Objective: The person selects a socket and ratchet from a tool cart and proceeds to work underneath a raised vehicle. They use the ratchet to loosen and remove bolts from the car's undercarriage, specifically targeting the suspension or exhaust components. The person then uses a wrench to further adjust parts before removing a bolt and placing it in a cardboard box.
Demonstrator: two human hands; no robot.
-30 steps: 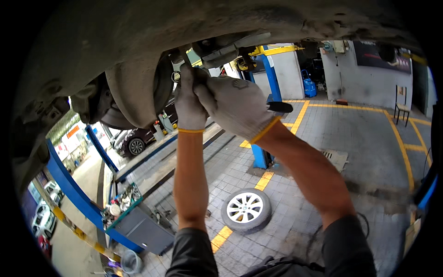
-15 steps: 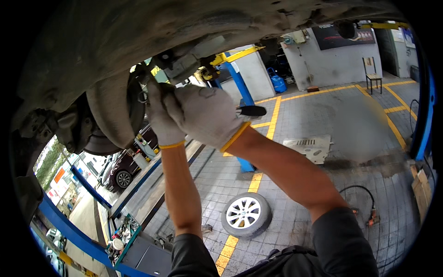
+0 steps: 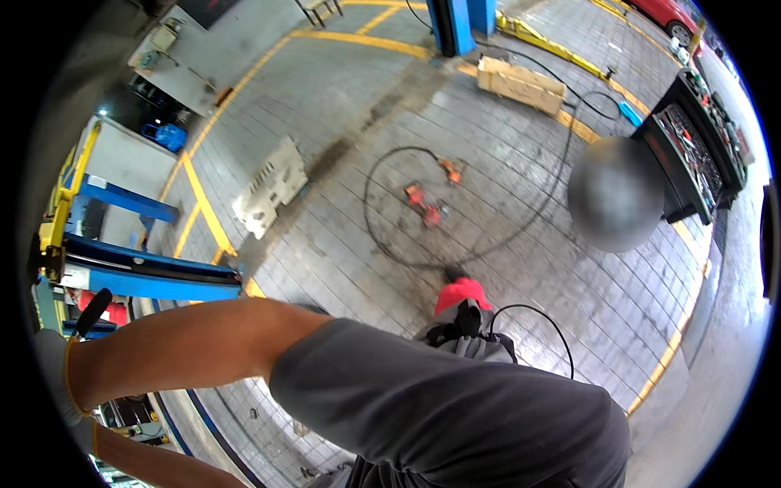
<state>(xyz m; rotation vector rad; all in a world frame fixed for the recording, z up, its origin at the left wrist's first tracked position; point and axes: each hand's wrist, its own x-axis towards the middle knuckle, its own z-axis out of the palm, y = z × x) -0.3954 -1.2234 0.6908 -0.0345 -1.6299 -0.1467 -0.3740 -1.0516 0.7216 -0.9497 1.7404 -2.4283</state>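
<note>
Both my hands, in pale gloves with yellow cuffs, are at the far left rim of the head view, mostly cut off by the dark edge. A tool's black handle (image 3: 93, 313) sticks out beside my right hand (image 3: 54, 366), which appears closed around it; the tool's other end is hidden. My left hand (image 3: 84, 434) sits just below, only its cuff end visible, its fingers out of sight. My right forearm stretches across the lower left. What either hand touches on the car is not visible.
On the tiled floor lie a red power tool (image 3: 423, 206), an orange-ended hose (image 3: 449, 169) in a loop, and a pale metal plate (image 3: 272, 187). A cardboard box (image 3: 521, 85) and a black tool cart (image 3: 687, 150) stand right. Blue lift parts (image 3: 154, 276) are at left.
The view has swung to the right, so my hands have shifted from the middle to the left rim. The car's underside and loose wheel have mostly left the picture; the tool cart has appeared.
</note>
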